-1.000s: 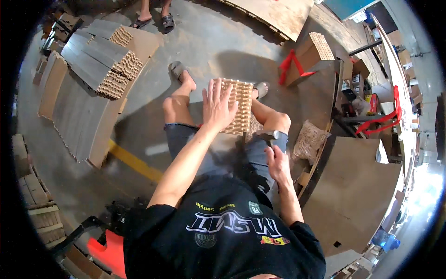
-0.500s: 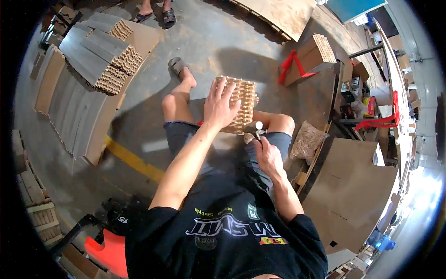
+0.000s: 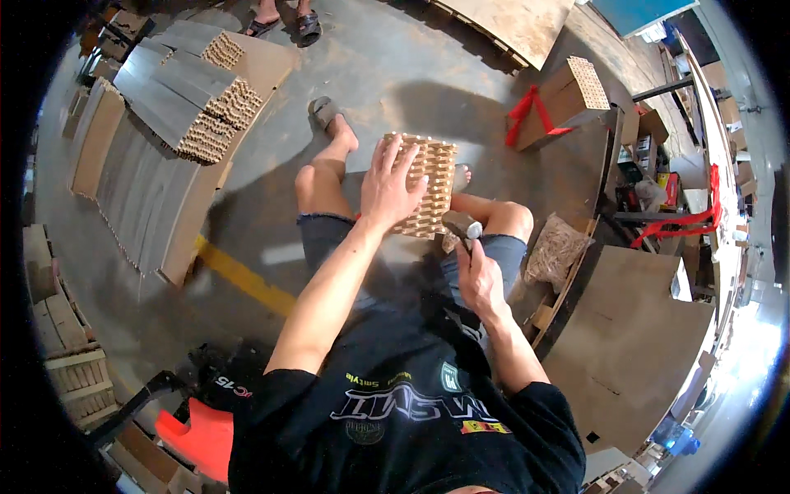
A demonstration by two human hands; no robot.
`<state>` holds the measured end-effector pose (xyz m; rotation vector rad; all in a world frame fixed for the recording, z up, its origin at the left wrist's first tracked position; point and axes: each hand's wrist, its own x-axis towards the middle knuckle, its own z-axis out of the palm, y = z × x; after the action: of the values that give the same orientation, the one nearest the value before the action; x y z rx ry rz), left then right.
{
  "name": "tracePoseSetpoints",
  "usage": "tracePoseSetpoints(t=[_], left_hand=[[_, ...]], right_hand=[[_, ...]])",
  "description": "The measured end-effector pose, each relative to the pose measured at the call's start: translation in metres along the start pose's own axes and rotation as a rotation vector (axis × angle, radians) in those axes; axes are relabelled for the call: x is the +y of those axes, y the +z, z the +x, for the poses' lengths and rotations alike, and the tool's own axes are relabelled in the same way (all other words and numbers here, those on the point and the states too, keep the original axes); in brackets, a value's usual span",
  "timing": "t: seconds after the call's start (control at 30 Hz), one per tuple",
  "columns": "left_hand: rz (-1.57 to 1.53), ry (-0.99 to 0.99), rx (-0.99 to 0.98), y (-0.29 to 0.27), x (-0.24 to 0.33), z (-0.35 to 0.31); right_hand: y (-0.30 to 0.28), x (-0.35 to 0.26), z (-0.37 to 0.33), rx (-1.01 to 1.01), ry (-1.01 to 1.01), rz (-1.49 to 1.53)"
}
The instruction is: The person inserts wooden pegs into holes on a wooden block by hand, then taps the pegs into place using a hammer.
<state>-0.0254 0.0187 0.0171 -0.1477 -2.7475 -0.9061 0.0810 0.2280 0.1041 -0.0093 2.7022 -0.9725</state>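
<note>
Between my knees stands a block [image 3: 439, 177] whose upper face is covered in rows of pale wooden pegs. My left hand [image 3: 390, 196] lies flat across the left part of that face, fingers spread, covering some of the pegs. My right hand [image 3: 482, 286] is closed round the handle of a hammer [image 3: 462, 226], whose metal head is just beyond the block's near right corner, over my right thigh. Whether the hammer head touches the block, I cannot tell. A small pale lump shows beneath the hammer head.
Long grey panels [image 3: 169, 78] with wavy ends are stacked at left. A similar peg-topped block [image 3: 555, 103] with red ribbon stands at far right. Beside my right knee lies a clear bag of pegs [image 3: 556, 251]. A cardboard sheet [image 3: 621, 346] and cluttered shelving line the right.
The hammer head has turned in my right hand, its metal face swinging rightward. My left hand stays on the block. The whole view has shifted slightly.
</note>
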Motion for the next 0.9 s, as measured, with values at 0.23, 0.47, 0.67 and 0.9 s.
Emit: tracePoseSetpoints(t=[0.23,0.47,0.67,0.9], left_hand=[[-0.045,-0.01,0.0,0.001,-0.003,-0.002],[-0.003,-0.021,0.02,0.001,0.0,-0.003],[-0.065,-0.009,0.051,0.0,0.002,0.0],[-0.045,-0.02,0.039,0.0,-0.001,-0.002]], right_hand=[[-0.002,-0.007,0.009,-0.1,0.001,-0.117],[0.002,0.003,0.015,-0.193,0.02,-0.224],[0.001,-0.01,-0.007,-0.11,0.021,-0.082],[0.013,-0.002,-0.002,-0.144,0.004,-0.167]])
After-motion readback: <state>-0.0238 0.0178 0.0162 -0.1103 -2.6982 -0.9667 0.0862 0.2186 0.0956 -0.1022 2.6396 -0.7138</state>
